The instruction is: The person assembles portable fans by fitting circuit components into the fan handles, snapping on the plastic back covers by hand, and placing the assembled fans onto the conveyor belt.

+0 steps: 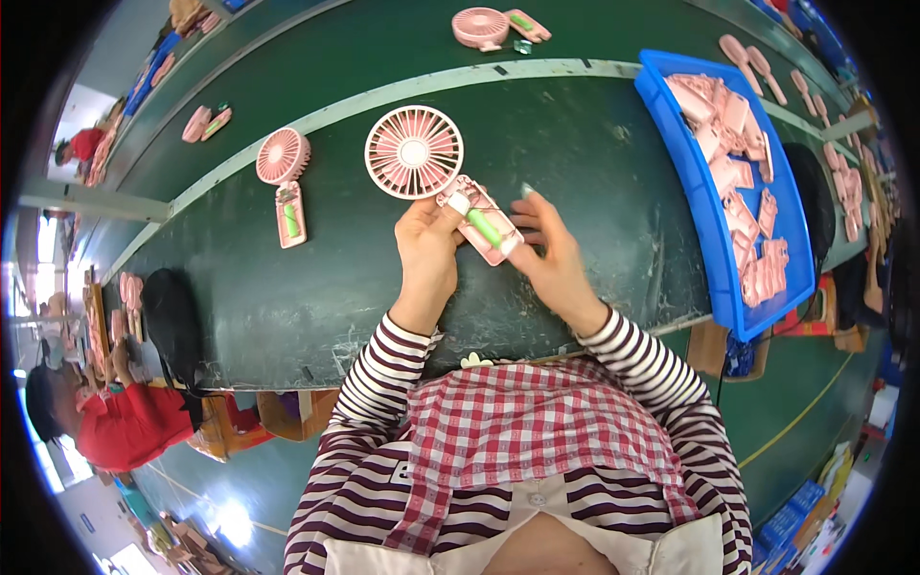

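Between my hands, above the green table, is a pink handheld fan (pixel 414 151) with a round white-rimmed grille. Its handle is uncovered and shows a green battery (pixel 484 227) and thin wires inside. My left hand (pixel 427 247) grips the handle just below the fan head, thumb over the opened side. At the handle's lower end, my right hand (pixel 551 251) has its thumb against the edge; its other fingers are raised and spread. To the left on the table lies a second pink fan (pixel 284 158), its handle likewise open with a green battery showing.
A blue bin (pixel 709 240) full of pink plastic handle shells (pixel 733 125) stands at the right. Beyond a pale rail (pixel 537 69), another pink fan (pixel 481 27) lies on a green surface. A person in red (pixel 134 422) sits at the far left beside a black chair back (pixel 172 321).
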Available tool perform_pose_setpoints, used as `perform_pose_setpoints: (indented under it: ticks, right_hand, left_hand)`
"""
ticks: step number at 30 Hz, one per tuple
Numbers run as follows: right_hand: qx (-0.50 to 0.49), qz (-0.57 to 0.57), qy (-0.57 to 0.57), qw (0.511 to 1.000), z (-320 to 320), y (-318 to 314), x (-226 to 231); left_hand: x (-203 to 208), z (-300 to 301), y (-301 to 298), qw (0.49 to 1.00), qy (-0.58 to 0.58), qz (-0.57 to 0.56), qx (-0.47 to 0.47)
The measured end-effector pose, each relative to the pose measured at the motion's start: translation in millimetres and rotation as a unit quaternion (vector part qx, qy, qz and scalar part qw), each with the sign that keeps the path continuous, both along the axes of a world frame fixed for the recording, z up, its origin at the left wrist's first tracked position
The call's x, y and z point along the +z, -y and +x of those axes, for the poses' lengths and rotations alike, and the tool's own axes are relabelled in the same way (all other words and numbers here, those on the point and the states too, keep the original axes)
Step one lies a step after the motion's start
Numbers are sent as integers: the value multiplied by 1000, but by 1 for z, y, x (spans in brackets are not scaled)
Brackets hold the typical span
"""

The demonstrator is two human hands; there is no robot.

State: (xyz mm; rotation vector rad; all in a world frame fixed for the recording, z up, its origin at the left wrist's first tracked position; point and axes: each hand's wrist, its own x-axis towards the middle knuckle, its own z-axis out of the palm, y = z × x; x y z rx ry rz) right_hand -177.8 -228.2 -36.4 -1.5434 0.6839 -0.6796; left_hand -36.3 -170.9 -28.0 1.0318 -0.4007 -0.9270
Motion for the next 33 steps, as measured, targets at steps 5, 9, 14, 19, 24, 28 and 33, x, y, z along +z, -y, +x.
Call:
perform_pose_setpoints:
  ticks: [5, 9, 14, 19, 24, 28, 33]
  right_hand:
    - [26, -280, -105, 954, -7, -12, -11]
    - [83, -305, -151, 937, -2, -14, 1]
    - [73, -450, -223, 862, -7, -13, 3]
    - [96, -587, -256, 762, -15, 0, 12]
    - [168, -636, -276, 701, -26, 9, 25]
    - [201, -630, -225, 715, -26, 12, 16]
    - [203, -655, -226, 692, -35, 20, 36]
  left_hand:
    - [1, 8, 0, 999, -36, 10, 25]
    - [1, 5, -1, 999, -46, 20, 19]
    - [0, 5, -4, 999, -45, 19, 1]
    - [3, 6, -11, 998, -26, 53, -22]
    - [6, -1, -7, 995, -25, 91, -40]
    - [-17, 7, -11, 992, 20, 98, -71]
    - [2, -1, -7, 987, -3, 73, -142]
